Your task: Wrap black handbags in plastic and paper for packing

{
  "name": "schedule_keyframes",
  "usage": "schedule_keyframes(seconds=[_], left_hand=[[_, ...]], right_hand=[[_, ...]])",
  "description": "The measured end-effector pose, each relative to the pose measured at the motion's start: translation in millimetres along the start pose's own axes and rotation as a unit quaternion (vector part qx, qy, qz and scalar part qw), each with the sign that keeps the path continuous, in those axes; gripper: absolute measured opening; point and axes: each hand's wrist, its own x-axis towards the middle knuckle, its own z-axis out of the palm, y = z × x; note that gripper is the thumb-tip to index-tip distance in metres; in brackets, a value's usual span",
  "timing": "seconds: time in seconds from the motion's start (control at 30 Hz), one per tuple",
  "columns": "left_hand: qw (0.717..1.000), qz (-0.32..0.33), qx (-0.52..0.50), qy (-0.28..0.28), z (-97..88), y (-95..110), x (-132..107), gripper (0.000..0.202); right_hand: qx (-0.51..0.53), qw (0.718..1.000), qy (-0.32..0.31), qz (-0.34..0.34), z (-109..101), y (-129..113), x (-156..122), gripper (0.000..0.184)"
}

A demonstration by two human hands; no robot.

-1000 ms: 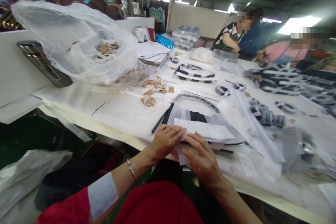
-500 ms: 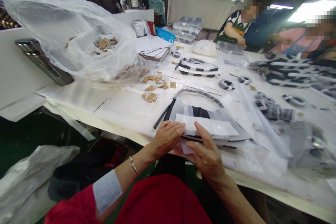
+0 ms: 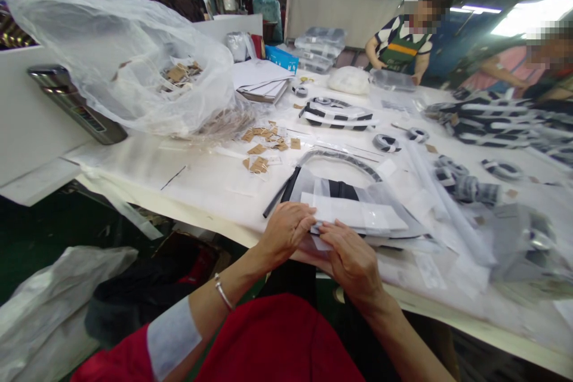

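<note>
A handbag (image 3: pixel 342 191), black with pale wrapping round it, lies flat on the table close in front of me. Its curved handle (image 3: pixel 344 158) is wrapped too and points away from me. White wrapping paper (image 3: pixel 358 215) under clear film covers the near part. My left hand (image 3: pixel 286 228) has its fingers curled over the near left edge of the wrapping. Beside it, my right hand (image 3: pixel 351 253) is closed on the same edge, its fingertips almost touching the left ones. A small translucent flap (image 3: pixel 320 243) shows between the hands. The thumbs are partly hidden.
Brown tags (image 3: pixel 262 146) lie beyond my left hand, near a large clear plastic bag (image 3: pixel 147 59) and a dark metal flask (image 3: pixel 78 104). Another striped handbag (image 3: pixel 338 113) and wrapped rolls (image 3: pixel 468 182) sit farther off. Co-workers (image 3: pixel 400 48) stand across the table.
My right hand's fingers, spread before, have come down and closed on the near edge beside the left hand. A co-worker across the table has straightened up.
</note>
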Motion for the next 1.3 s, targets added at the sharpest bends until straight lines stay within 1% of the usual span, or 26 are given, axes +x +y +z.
schedule_keyframes(seconds=[0.07, 0.13, 0.23, 0.37, 0.43, 0.53, 0.67, 0.73, 0.83, 0.9, 0.97, 1.07, 1.17, 1.3], left_hand=[[0.999, -0.043, 0.006, 0.025, 5.6, 6, 6, 0.016], [0.996, -0.074, 0.025, 0.034, 9.9, 10, 10, 0.012], [0.996, -0.079, 0.042, 0.020, 9.9, 11, 14, 0.014], [0.998, -0.032, 0.039, -0.022, 4.5, 3, 12, 0.010], [0.998, -0.012, 0.054, -0.030, 5.2, -1, 9, 0.011], [0.996, 0.009, 0.084, -0.005, 12.3, -6, 4, 0.015], [0.991, 0.074, 0.106, 0.045, 22.3, -11, -4, 0.008], [0.988, 0.097, 0.112, 0.050, 23.4, -13, -7, 0.004], [0.989, 0.104, 0.101, 0.038, 19.5, -14, -9, 0.006], [0.993, 0.094, 0.075, 0.022, 15.4, -12, -10, 0.005], [0.996, 0.072, 0.043, 0.011, 12.4, -9, -9, 0.012], [0.999, 0.031, 0.015, 0.024, 13.4, -6, -6, 0.018], [0.998, -0.004, 0.023, 0.057, 20.0, -4, -2, 0.019], [0.994, -0.033, 0.049, 0.093, 28.4, -2, 3, 0.013]], right_hand=[[-0.011, 1.000, -0.004, -0.002, -1, 0, 2, 0.029], [-0.021, 1.000, -0.009, -0.005, -2, -1, 3, 0.027], [-0.025, 0.999, -0.020, -0.012, -4, -2, 4, 0.026], [-0.016, 0.999, -0.036, -0.027, -7, -5, 1, 0.025], [-0.002, 0.998, -0.045, -0.031, -10, -6, 1, 0.026], [0.016, 0.998, -0.059, -0.024, -16, -6, 7, 0.026], [0.010, 0.996, -0.089, 0.009, -23, -5, 22, 0.019], [-0.007, 0.994, -0.108, 0.026, -25, -2, 32, 0.018], [-0.043, 0.987, -0.145, 0.062, -25, 4, 47, 0.020], [-0.060, 0.978, -0.177, 0.088, -24, 11, 56, 0.022], [-0.063, 0.970, -0.208, 0.106, -22, 19, 64, 0.021], [-0.035, 0.962, -0.241, 0.126, -17, 30, 74, 0.019], [0.026, 0.954, -0.245, 0.171, -11, 40, 78, 0.018], [0.085, 0.942, -0.226, 0.232, -5, 47, 79, 0.020]])
